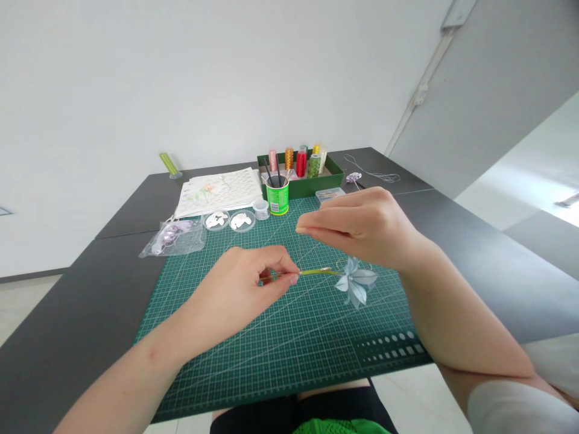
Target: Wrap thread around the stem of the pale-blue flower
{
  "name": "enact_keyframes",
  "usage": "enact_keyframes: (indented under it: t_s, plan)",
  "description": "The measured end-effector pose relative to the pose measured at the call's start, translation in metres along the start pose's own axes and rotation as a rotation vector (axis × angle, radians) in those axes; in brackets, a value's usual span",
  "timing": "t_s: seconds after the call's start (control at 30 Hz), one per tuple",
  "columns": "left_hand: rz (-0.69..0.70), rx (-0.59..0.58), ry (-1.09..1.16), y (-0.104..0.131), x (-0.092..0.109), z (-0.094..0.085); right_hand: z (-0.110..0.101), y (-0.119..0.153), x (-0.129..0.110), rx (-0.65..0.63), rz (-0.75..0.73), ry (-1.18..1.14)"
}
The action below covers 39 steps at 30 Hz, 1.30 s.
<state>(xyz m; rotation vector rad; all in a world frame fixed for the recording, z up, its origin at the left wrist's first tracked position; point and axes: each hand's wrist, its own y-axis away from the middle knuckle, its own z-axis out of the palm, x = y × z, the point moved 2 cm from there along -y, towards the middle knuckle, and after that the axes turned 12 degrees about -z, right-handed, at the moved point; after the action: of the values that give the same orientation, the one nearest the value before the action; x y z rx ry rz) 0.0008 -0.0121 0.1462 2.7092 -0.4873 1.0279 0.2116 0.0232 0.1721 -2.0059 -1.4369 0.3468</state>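
Note:
My left hand (253, 277) pinches the thin stem (314, 272) of a pale blue artificial flower (356, 281) between thumb and fingertips. Yellow-green wrapping covers the stem from my fingertips towards the flower head, and bare wire shows behind the fingers. The flower points right, held above the green cutting mat (253, 355). Higher up and to the right, my right hand (371, 226) has its fingers pressed together, apart from the stem. Whatever its fingertips hold, if anything, is too fine to make out.
Behind the hands stand a green can with brushes (277, 199) and a green box (332, 178) of thread spools. Paper sheets (217, 193), dishes of white pieces (242, 220) and a plastic bag (192, 238) lie left. A loose cord (384, 176) rests far right.

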Motion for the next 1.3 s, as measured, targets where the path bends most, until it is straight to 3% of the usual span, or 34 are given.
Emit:
enact_keyframes:
  t_s: [0.37, 0.7, 0.93, 1.3]
  plan:
    - [-0.076, -0.117, 0.094, 0.001, 0.0, 0.002, -0.003, 0.001, -0.001, 0.009, 0.052, -0.119]
    - [-0.089, -0.115, 0.11, 0.001, -0.002, 0.003, 0.002, 0.001, 0.011, 0.014, 0.071, -0.288]
    - [-0.128, -0.179, 0.111, 0.001, -0.003, 0.003, -0.007, 0.0, -0.002, 0.094, 0.018, -0.34]
    - [-0.108, -0.185, 0.109, 0.002, -0.003, 0.004, -0.005, 0.001, 0.0, 0.062, 0.054, -0.345]
